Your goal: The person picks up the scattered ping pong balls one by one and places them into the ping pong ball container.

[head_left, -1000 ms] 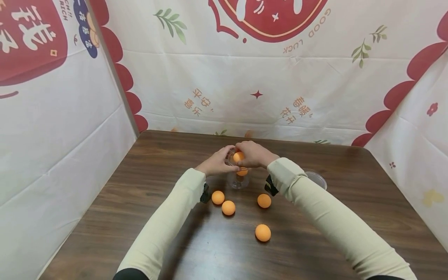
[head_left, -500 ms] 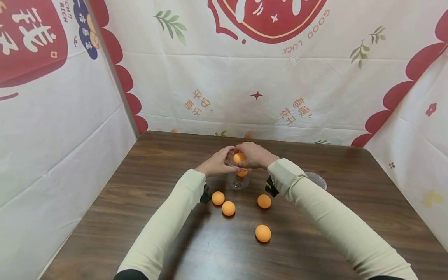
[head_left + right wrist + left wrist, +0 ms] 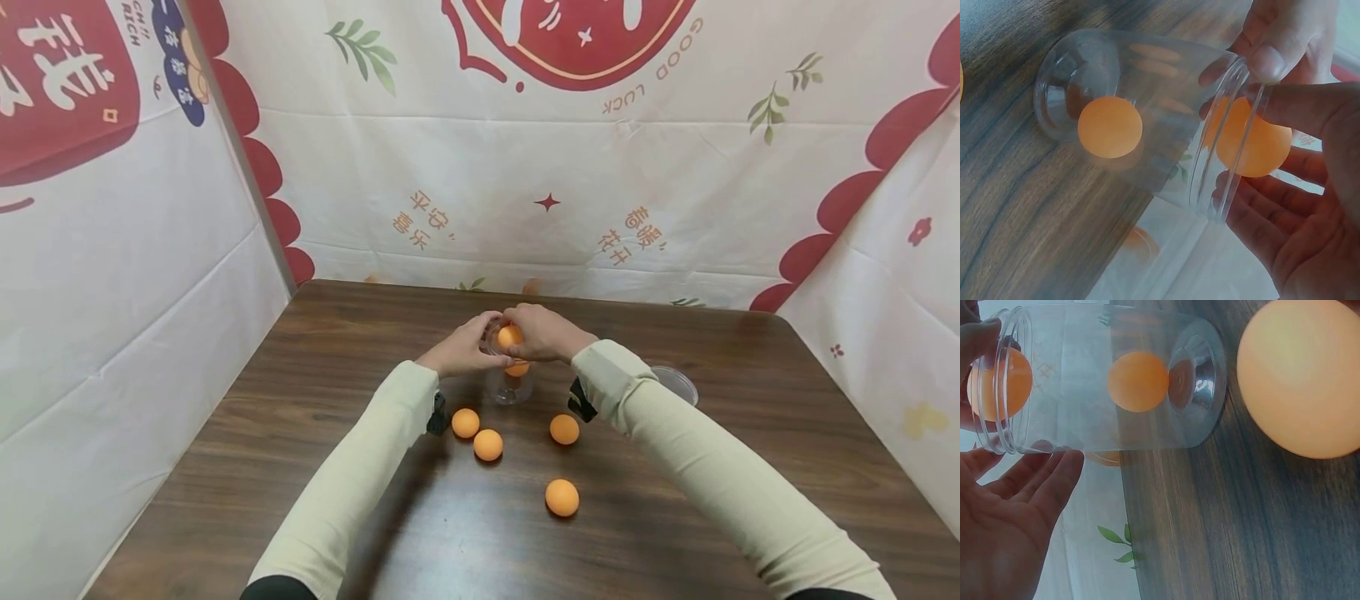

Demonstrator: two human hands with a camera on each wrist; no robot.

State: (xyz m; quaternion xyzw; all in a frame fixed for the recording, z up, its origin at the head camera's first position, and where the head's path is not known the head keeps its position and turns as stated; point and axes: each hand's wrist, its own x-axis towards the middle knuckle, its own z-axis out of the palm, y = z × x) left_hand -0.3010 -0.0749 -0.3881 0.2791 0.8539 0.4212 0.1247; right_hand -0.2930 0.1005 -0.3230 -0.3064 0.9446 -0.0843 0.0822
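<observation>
A clear plastic jar with a threaded neck stands upright on the table. My left hand grips it around the neck. At its mouth, an orange ping-pong ball sits between the thumb and fingers of my right hand, partly within the rim. A second ping-pong ball shows through the jar's wall, lower down inside. Both hands meet at the rim, where the right thumb lies close to the left hand. In the head view the fingers hide part of the neck.
Several loose ping-pong balls lie on the wooden table nearer me, among them one by the left wrist and one closest to me. A clear round lid lies beyond the right forearm. Printed cloth hangs behind.
</observation>
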